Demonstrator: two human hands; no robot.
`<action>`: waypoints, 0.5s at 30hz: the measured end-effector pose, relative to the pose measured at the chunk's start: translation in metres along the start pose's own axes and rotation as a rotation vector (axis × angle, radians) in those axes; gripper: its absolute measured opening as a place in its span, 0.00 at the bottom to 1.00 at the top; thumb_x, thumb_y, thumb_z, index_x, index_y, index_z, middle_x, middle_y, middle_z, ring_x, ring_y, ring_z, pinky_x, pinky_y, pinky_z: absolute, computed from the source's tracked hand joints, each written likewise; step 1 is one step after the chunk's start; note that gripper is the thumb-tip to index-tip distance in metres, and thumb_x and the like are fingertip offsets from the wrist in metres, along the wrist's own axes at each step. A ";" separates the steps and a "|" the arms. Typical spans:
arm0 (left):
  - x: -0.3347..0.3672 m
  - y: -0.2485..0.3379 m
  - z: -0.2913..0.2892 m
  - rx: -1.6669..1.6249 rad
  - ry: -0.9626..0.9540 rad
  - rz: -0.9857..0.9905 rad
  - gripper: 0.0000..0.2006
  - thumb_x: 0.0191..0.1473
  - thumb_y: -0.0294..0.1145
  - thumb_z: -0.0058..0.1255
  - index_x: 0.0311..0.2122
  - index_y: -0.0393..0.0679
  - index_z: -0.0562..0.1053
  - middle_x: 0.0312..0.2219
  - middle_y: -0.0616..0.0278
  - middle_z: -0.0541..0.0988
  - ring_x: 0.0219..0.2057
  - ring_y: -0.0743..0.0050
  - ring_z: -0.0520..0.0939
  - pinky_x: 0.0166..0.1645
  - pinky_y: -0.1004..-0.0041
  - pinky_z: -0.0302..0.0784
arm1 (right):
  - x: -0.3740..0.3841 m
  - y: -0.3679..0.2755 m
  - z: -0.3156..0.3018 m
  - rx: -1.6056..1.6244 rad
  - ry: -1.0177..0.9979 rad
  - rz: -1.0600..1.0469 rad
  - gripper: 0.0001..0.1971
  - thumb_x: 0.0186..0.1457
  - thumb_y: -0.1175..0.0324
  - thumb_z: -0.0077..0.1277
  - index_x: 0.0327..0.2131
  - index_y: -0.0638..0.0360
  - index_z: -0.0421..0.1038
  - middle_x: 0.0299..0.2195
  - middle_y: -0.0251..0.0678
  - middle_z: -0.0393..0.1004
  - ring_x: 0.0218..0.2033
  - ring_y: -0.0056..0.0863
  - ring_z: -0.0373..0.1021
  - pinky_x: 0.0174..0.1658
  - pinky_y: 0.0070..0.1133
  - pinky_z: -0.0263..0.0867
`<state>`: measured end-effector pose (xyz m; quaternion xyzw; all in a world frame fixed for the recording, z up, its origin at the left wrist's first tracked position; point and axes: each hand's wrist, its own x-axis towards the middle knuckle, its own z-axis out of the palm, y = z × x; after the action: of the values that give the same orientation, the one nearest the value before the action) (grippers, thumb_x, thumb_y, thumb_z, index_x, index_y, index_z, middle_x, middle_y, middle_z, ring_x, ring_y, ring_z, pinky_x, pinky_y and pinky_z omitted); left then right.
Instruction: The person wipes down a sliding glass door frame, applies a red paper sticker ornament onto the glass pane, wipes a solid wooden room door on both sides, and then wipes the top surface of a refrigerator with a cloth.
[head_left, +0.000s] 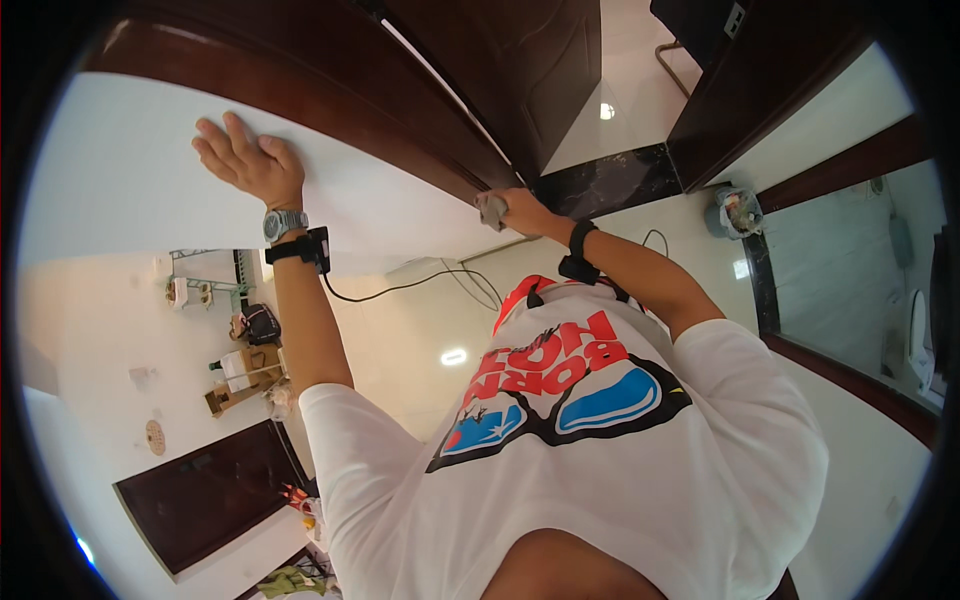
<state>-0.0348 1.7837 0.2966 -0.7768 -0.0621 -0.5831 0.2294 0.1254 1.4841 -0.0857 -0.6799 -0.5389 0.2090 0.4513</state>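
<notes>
My left hand (252, 165) lies against the white wall (370, 190), its fingers stretched out and nothing in it. A watch and a black strap sit on that wrist. Lower down, my right hand (528, 214) is closed on a grey cloth (491, 210), bunched up and pressed at the lower part of the dark brown wooden door frame (330, 115). The fingers of this hand are partly hidden. Beside the frame stands a brown panelled door (555, 80), swung open.
A black marbled threshold (615, 183) crosses the doorway. To the right, a lined waste bin (737, 212) stands by the wall. A black cable (400, 288) runs from my left wrist. Cardboard boxes (250, 365) and a green rack (210, 285) are at the left.
</notes>
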 end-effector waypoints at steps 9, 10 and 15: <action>-0.032 -0.016 -0.024 0.015 -0.174 -0.056 0.31 0.70 0.34 0.53 0.77 0.50 0.72 0.81 0.47 0.62 0.82 0.33 0.57 0.82 0.37 0.54 | 0.096 -0.252 -0.154 0.260 0.529 -0.542 0.33 0.51 0.83 0.70 0.62 0.54 0.81 0.57 0.38 0.85 0.60 0.39 0.81 0.64 0.31 0.77; -0.039 -0.018 -0.028 0.031 -0.190 -0.077 0.31 0.70 0.34 0.53 0.77 0.50 0.72 0.81 0.47 0.62 0.82 0.33 0.57 0.82 0.37 0.54 | 0.111 -0.276 -0.171 0.133 0.607 -0.765 0.34 0.48 0.82 0.72 0.61 0.52 0.81 0.58 0.38 0.85 0.55 0.44 0.81 0.59 0.33 0.78; -0.043 -0.007 -0.025 -0.103 -0.143 0.024 0.30 0.68 0.33 0.58 0.74 0.55 0.75 0.80 0.52 0.66 0.80 0.37 0.63 0.81 0.40 0.58 | 0.169 -0.325 -0.195 -0.234 0.725 -1.224 0.25 0.50 0.83 0.67 0.54 0.58 0.84 0.56 0.44 0.79 0.56 0.49 0.76 0.61 0.38 0.72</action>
<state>-0.0724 1.7867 0.2639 -0.8279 -0.0391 -0.5258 0.1911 0.1546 1.5678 0.3198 -0.3266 -0.6585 -0.3790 0.5622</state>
